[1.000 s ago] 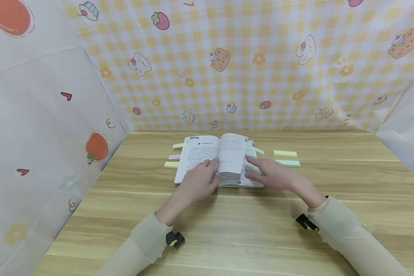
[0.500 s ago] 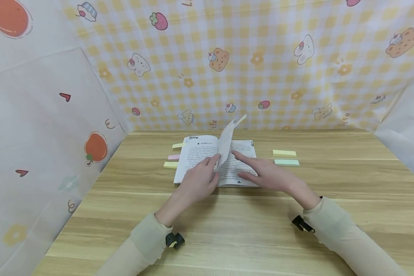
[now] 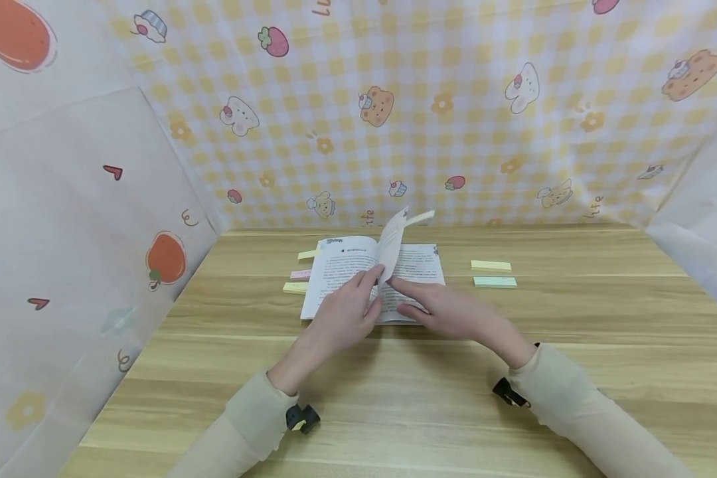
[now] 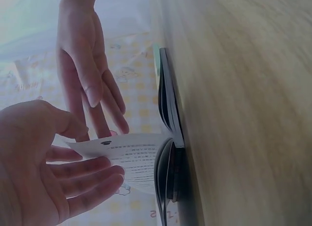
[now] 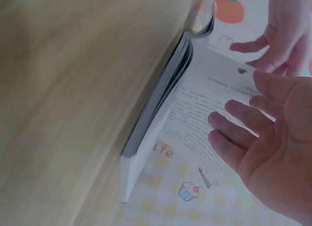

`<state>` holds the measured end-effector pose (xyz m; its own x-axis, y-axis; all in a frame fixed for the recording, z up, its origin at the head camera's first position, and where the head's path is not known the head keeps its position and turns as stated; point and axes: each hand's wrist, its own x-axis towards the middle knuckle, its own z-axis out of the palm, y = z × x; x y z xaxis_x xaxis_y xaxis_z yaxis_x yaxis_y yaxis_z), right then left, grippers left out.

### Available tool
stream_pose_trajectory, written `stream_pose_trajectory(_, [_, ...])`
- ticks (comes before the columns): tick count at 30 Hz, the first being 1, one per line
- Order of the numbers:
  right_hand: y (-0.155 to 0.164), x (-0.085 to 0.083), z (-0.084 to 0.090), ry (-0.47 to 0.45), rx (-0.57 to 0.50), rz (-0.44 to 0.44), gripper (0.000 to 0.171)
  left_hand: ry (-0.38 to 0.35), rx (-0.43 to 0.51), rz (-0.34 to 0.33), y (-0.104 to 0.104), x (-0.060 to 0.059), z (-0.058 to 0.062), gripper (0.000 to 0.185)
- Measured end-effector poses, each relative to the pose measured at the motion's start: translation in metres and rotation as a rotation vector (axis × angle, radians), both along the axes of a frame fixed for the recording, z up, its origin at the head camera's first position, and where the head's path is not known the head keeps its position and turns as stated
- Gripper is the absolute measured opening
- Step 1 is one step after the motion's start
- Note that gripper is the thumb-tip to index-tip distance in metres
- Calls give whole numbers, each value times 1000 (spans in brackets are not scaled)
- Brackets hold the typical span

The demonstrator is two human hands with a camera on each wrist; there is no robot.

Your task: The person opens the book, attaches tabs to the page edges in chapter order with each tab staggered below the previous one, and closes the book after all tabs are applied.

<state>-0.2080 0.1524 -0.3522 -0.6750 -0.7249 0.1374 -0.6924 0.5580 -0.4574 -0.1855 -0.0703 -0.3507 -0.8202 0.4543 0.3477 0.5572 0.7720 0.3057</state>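
I have the open book (image 3: 343, 272) lying on the table (image 3: 394, 411), near the backdrop (image 3: 454, 133), with both hands over its near part. The left hand (image 3: 343, 312) pinches a raised page (image 3: 391, 243) between thumb and fingers; the right hand (image 3: 454, 310) grasps nothing, its fingers stretched to that page, though I can't tell whether they touch. If the pinch slackens, the page could flop over; too hard a pull could tear it at the fold. A brush could bend the strip (image 3: 420, 218) jutting past it.
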Motion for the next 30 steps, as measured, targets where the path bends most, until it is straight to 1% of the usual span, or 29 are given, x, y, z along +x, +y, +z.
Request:
stream_pose_trajectory(4, [-4,1,-2,8,-16,31,55,22,34,-11,-1,1,4,50])
stream_pose_trajectory(8, [-6,3,-3,-6,-4,51,56,73,59,-9,-3,0,6,49])
stream_pose_trajectory(13, [-10,6,-2,-41,32,68,58,145,77,29,-6,-2,6,51])
stream_pose_trajectory(18, [-10,8,-2,-61,55,83,57,183,91,62,-10,-4,7,52])
stream_pose_trajectory(21, [-10,8,-2,-55,64,90,56,202,96,81,-11,-6,7,48])
stream_pose_trajectory(24, [-10,8,-3,-66,75,85,56,211,84,105,-12,-6,7,40])
stream_pose_trajectory(26, [-9,8,-4,-80,89,78,56,206,64,132,-13,-5,8,36])
stream_pose_trajectory(30, [-8,9,-5,-88,111,78,56,160,-4,191,-15,-4,10,35])
